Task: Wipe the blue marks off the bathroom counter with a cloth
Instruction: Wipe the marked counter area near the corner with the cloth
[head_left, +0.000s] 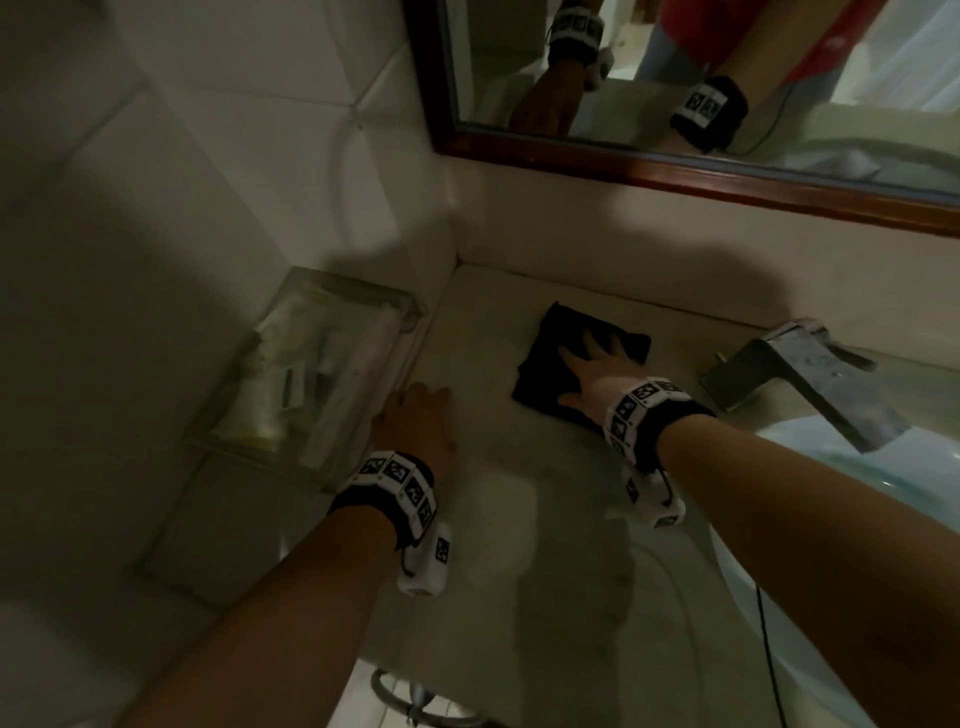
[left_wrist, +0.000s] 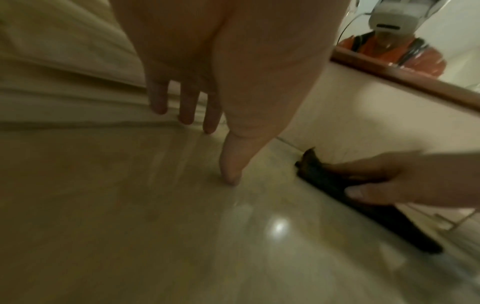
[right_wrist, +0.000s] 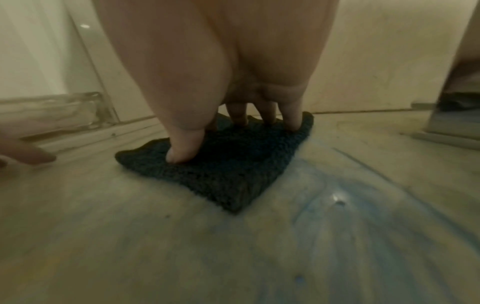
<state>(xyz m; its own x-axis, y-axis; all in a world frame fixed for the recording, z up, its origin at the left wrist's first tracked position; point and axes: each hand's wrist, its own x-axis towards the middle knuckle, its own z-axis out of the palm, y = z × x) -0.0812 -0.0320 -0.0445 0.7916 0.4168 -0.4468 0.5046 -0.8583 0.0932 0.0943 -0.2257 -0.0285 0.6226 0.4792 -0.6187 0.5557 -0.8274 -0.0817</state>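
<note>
- The dark cloth (right_wrist: 221, 164) lies flat under the right hand (head_left: 597, 376), whose spread, straight fingers press it onto the surface (head_left: 493, 493).
- Left hand (head_left: 418, 423) rests flat beside it, fingers straight.

Both hands flat, palms down: left hand (head_left: 418, 421), right hand (head_left: 597, 379), fingers straight.

The pale, glossy table (head_left: 483, 519) carries a dark folded cloth (head_left: 550, 358), smeared blue marks (right_wrist: 345, 205), a glass tray (head_left: 311, 374) by the wall, and a faucet (head_left: 795, 374).
</note>
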